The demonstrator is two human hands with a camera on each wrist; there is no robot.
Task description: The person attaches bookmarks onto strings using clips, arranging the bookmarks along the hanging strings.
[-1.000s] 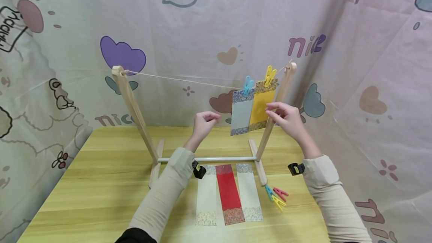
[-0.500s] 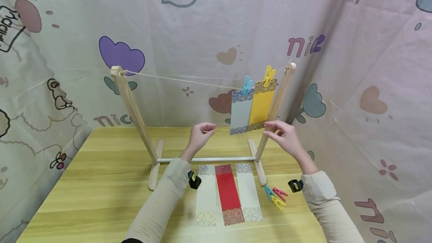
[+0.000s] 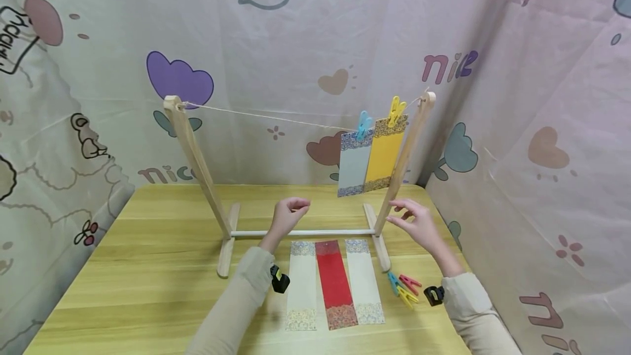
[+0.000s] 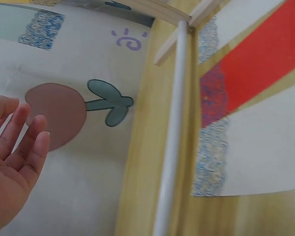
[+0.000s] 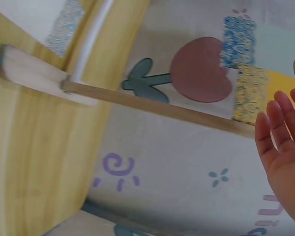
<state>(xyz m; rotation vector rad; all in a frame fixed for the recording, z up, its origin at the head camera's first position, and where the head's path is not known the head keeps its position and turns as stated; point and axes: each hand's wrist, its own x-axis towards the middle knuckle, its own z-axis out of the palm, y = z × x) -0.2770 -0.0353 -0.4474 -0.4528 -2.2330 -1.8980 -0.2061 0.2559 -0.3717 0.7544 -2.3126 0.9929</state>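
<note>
My left hand (image 3: 287, 218) hovers near the white crossbar of the wooden stand, its fingers loosely bent around nothing. Beside the right post, my right hand (image 3: 414, 223) is raised with thumb and fingers apart, also holding nothing. From the string hang a pale blue card (image 3: 354, 163) under a blue clothespin (image 3: 364, 125) and a yellow card (image 3: 384, 155) under a yellow clothespin (image 3: 396, 111). Flat on the table lie a cream card (image 3: 302, 284), a red card (image 3: 335, 281) and a white card (image 3: 363, 281), all with patterned ends.
Blue, red and yellow clothespins (image 3: 404, 288) lie together right of the cards. The stand's left post (image 3: 197, 163) and right post (image 3: 406, 155) rise from feet on the wooden table (image 3: 123, 267). A printed curtain (image 3: 276, 43) closes off the back and sides.
Both hands have come down and back toward the body, the right one away from the yellow card. The hung cards, the cards on the table and the loose clothespins stay where they were.
</note>
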